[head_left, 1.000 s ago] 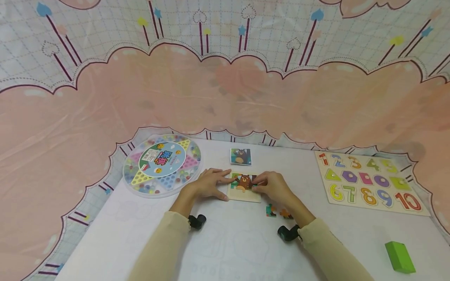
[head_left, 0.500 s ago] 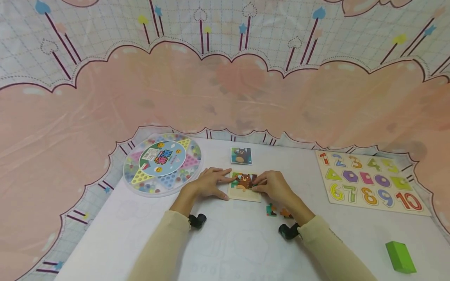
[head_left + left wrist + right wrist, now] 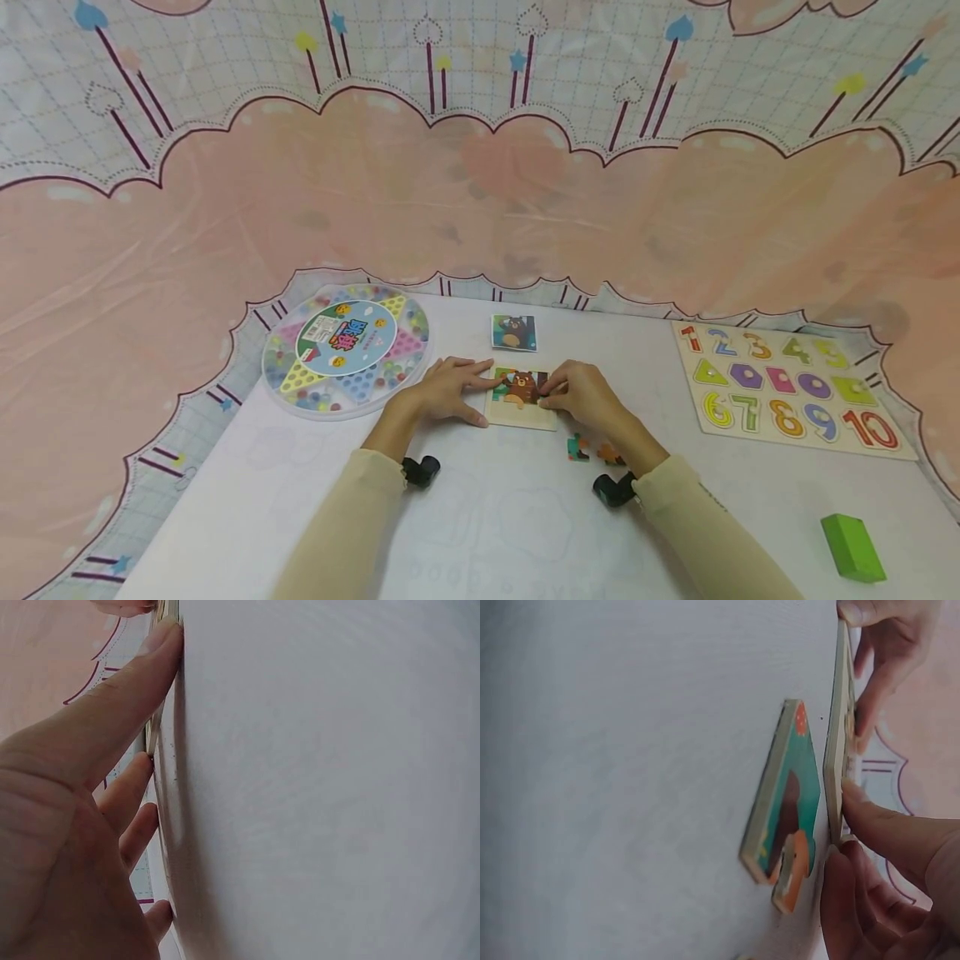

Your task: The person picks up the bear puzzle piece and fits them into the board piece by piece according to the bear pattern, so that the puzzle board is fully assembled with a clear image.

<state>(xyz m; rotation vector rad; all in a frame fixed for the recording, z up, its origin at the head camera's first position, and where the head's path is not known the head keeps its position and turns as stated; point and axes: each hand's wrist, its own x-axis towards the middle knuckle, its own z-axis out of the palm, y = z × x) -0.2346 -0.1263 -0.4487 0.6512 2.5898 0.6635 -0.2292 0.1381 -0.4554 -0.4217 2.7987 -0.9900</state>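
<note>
A small wooden jigsaw board point(image 3: 522, 417) lies on the white table, its upper part covered by bear-picture pieces point(image 3: 519, 386). My left hand point(image 3: 450, 392) is spread at the board's left side, index finger on the picture and thumb against the near left corner. At the right edge my right hand point(image 3: 585, 393) has thumb and fingers bent together around a dark puzzle piece, mostly hidden by the fingertips. In the right wrist view, that thumb point(image 3: 885, 829) lies over the board's edge. Two loose pieces, one teal point(image 3: 577, 447) and one orange point(image 3: 610, 454), lie near my right wrist.
A bear picture card point(image 3: 513, 333) lies behind the board. On the left is a round Chinese checkers set point(image 3: 347, 354); on the right, a number-and-shape board point(image 3: 795, 392). A green block point(image 3: 853, 547) stands at the near right. A patterned cloth point(image 3: 480, 200) hangs behind.
Both hands stay at the board almost unmoved. The right hand's knuckles have shifted very slightly upward in the head view; pieces and board keep their places.
</note>
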